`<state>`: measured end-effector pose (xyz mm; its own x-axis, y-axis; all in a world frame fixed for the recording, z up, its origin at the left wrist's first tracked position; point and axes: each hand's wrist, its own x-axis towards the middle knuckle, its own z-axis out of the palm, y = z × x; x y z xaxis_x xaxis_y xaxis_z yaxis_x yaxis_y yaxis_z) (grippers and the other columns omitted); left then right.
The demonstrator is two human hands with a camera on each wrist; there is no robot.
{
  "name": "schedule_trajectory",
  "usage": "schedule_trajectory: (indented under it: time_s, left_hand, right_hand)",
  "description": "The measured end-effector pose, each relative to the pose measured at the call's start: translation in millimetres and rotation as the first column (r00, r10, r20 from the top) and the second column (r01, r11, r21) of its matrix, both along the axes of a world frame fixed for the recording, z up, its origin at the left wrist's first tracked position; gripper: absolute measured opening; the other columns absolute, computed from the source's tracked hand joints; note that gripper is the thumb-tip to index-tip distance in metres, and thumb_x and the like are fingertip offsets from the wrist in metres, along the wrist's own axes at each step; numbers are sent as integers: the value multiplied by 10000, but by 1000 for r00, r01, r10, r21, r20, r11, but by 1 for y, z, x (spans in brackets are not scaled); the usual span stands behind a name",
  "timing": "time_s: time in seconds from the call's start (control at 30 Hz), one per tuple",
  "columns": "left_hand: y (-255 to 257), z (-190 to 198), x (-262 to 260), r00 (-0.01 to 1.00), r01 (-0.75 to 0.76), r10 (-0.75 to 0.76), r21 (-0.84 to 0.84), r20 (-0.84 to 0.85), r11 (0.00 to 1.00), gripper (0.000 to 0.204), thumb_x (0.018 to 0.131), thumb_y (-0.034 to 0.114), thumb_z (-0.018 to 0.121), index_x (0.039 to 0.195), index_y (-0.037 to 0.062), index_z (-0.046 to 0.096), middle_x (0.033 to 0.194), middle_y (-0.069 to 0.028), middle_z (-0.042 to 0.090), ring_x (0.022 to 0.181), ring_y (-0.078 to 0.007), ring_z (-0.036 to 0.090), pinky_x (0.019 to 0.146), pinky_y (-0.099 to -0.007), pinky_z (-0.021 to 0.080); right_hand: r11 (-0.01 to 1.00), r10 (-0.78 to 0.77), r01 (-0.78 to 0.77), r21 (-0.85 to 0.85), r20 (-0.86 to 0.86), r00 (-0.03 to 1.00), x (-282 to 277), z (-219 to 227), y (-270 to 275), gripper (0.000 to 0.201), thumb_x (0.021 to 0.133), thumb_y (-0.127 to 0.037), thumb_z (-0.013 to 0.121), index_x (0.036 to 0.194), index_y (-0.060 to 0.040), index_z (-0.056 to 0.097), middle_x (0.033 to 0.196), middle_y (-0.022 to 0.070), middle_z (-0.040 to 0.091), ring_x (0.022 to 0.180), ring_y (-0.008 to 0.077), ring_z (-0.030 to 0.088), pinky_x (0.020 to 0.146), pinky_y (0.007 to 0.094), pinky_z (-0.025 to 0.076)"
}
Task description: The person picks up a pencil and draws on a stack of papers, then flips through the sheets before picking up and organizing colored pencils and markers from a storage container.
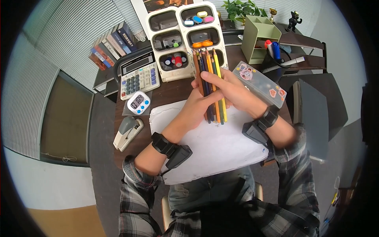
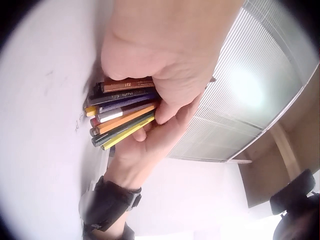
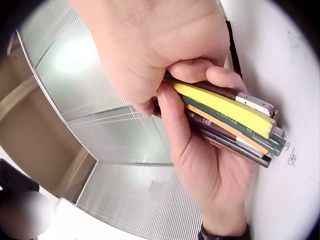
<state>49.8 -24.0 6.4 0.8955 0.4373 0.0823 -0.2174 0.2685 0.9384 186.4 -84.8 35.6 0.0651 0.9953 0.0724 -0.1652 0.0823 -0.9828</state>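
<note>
Both hands grip one bundle of colored pencils over the white paper, points toward the far side. The left hand wraps the bundle from the left, its thumb across the lower part. Higher up, the right hand holds it from the right, thumb laid over the front. Brown, black, blue, orange, green and yellow barrels show. In the left wrist view the pencils' blunt ends fan out close to the paper. A yellow pencil lies outermost in the right wrist view.
A white organizer with erasers and small items stands behind the hands. To the left are a calculator, a timer and a stapler. A clear stickered case lies right, near a green holder.
</note>
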Motion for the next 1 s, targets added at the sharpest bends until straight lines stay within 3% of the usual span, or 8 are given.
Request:
schedule_trajectory:
  time_s: [0.17,0.23,0.37,0.43,0.47,0.53,0.73,1.0]
  left_hand:
    - [-3,3,-1,997,-65,64,-24,-38,998,328,962,223,638,1168,-20,557,943,-118,670,847,-202,689,709,-323,569]
    - [-1,2,-2,998,-54,53,-23,-44,998,333,961,225,639,1167,-24,558,942,-120,671,845,-204,690,709,-323,570]
    - [-2,0,-2,992,-123,121,-50,-45,991,328,966,224,631,1165,-28,565,934,-123,673,829,-196,687,713,-318,571]
    - [1,-1,-4,991,-127,124,-52,-54,991,324,968,221,629,1166,-27,565,935,-121,673,824,-194,687,721,-317,574]
    - [2,-2,-4,990,-126,123,-52,-64,991,321,969,219,627,1167,-26,566,936,-119,673,819,-192,687,728,-316,576]
    - [2,-1,-4,990,-132,129,-53,-63,990,319,970,215,626,1170,-26,565,933,-115,673,821,-193,688,738,-318,579]
    - [3,-3,-1,988,-150,145,-98,-53,984,323,967,209,634,1185,-18,564,958,-109,665,838,-201,695,758,-336,587]
    - [7,-8,-1,980,-194,187,-126,-63,973,319,960,195,643,1190,-11,561,972,-107,663,837,-205,706,720,-343,596]
  right_hand:
    - [998,44,-44,-42,-5,999,2,4,-2,485,1021,-395,550,1240,35,594,1124,126,689,959,160,683,806,287,572]
    - [1000,23,-23,-1,-20,1000,1,-1,0,501,1011,-434,552,1219,15,629,1021,84,700,778,93,654,582,216,519]
    - [998,53,-53,-38,3,999,7,-9,4,467,1020,-424,542,1192,2,628,940,54,685,670,61,607,475,201,450]
    - [991,54,-56,-119,-21,998,9,-12,6,491,1041,-382,517,1287,39,585,1163,125,685,1006,162,681,847,278,565]
    - [991,57,-59,-121,-18,998,8,-14,7,491,1041,-382,517,1287,39,585,1163,125,685,1006,162,681,847,278,565]
    - [996,38,-42,-75,-56,998,8,-16,6,388,1044,-387,514,1133,-21,609,855,10,637,637,38,555,468,203,418]
    - [997,-23,19,-71,-69,997,5,-12,5,389,1058,-367,484,1145,-10,611,910,10,647,770,38,573,627,210,473]
    - [990,-133,132,-40,-39,990,3,-10,4,359,1055,-334,482,1091,-8,627,904,10,642,770,66,573,663,243,480]
